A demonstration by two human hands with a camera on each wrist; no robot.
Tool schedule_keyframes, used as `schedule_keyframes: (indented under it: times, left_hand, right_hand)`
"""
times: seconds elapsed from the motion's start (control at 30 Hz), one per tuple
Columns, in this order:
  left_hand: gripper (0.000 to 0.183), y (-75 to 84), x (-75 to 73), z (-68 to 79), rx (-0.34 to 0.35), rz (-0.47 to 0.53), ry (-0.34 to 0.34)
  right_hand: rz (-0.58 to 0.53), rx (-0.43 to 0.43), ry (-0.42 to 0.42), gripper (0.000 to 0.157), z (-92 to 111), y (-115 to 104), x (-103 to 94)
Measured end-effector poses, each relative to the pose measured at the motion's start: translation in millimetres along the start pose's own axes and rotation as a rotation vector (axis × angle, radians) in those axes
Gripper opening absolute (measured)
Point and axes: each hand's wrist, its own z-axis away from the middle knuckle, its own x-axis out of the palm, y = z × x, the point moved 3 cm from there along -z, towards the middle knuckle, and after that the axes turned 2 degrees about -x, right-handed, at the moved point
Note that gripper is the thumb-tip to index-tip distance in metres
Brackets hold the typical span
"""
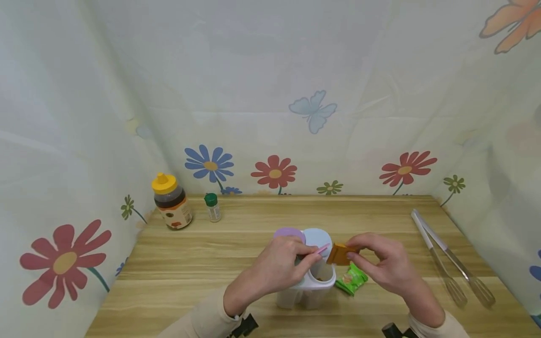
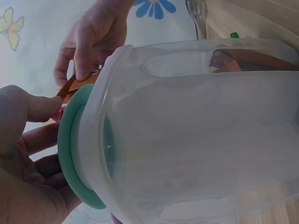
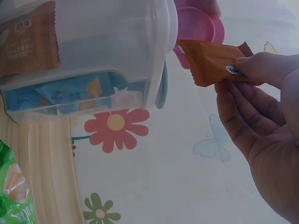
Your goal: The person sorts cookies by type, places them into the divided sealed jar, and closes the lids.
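Observation:
My left hand (image 1: 274,265) lifts a pink lid (image 3: 191,21) at the rim of a clear, multi-compartment storage box (image 2: 196,130), pinching it between thumb and fingers. Just right of that lid, my right hand (image 1: 390,265) pinches one end of an orange-brown snack packet (image 3: 212,63) above an uncovered compartment. Purple (image 1: 289,232), light blue (image 1: 317,239) and green lids (image 2: 70,149) sit on the box's other compartments. Through the wall, another orange-brown packet (image 3: 30,42) and blue packets (image 3: 70,93) show inside. A green snack packet (image 1: 352,279) lies right of the box, below my right hand.
A syrup-like jar with a yellow cap (image 1: 173,206) stands at the back left, beside a small green-capped shaker (image 1: 213,209). Metal tongs (image 1: 477,286) lie along the right side of the wooden table (image 1: 236,206). A flowered curtain (image 1: 253,94) surrounds the table.

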Motion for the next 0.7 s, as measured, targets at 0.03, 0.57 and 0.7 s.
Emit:
schedule_keyframes:
  times: [0.03, 0.57, 0.7]
  left_hand:
    - [0.027, 0.0, 0.1, -0.2, 0.0, 0.0, 0.0]
    - [0.03, -1.0, 0.6, -0.4, 0.014, 0.002, -0.01]
    - [0.03, -1.0, 0.3, 0.2, 0.023, 0.01, -0.003]
  right_hand:
    - [-0.009, -0.005, -0.002, 0.04, 0, 0, 1.2]
    - [-0.071, -0.002, 0.001, 0.03, 1, 0, 14.3]
    - [-0.055, 0.001, 0.016, 0.041, 3, 0, 18.1]
